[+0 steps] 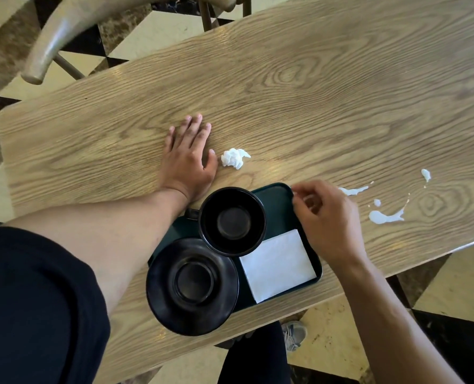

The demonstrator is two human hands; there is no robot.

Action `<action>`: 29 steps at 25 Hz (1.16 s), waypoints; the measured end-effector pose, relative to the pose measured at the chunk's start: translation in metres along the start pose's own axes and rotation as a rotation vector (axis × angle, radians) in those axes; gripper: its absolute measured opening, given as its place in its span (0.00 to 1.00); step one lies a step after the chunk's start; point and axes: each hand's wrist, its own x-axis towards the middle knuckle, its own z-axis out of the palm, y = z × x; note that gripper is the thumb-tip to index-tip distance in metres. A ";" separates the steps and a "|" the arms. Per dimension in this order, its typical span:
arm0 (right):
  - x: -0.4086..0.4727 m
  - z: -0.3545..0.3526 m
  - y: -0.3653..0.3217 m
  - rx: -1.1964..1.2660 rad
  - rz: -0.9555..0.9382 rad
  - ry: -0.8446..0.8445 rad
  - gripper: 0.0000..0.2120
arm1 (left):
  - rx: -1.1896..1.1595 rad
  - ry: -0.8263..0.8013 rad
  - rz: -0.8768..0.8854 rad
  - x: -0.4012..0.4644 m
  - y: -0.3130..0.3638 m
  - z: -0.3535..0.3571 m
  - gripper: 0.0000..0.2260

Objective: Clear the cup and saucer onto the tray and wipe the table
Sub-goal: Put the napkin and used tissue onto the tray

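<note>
A black cup [232, 221] and a black saucer [192, 286] sit on a dark green tray [276, 199] at the near edge of the wooden table [285, 87]. A folded white napkin [277, 264] lies flat in the tray's right half. My left hand [187, 156] rests palm down on the table beyond the tray, fingers spread. A crumpled white tissue [233, 157] lies just right of its thumb, not touching. My right hand [325, 217] hovers over the tray's right far corner, fingers loosely curled and holding nothing.
White liquid spills [385, 216] streak the table to the right of the tray, with smaller drops [425, 174] farther out. A wooden chair [61, 37] stands at the far left. The saucer overhangs the tray's left edge. My shoe [294, 335] shows below the table.
</note>
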 end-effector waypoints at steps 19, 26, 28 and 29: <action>0.042 0.011 -0.016 0.064 -0.191 -0.104 0.15 | 0.001 0.016 0.011 0.000 -0.001 0.000 0.27; 0.002 -0.003 0.005 -0.035 -0.289 -0.185 0.10 | -0.017 0.035 0.002 -0.001 -0.001 0.001 0.27; -0.004 0.000 0.008 -0.060 -0.313 -0.200 0.10 | -0.024 0.034 0.001 0.000 -0.001 0.002 0.27; -0.006 0.002 0.009 -0.071 -0.315 -0.211 0.10 | -0.029 0.035 0.002 0.000 -0.001 0.001 0.27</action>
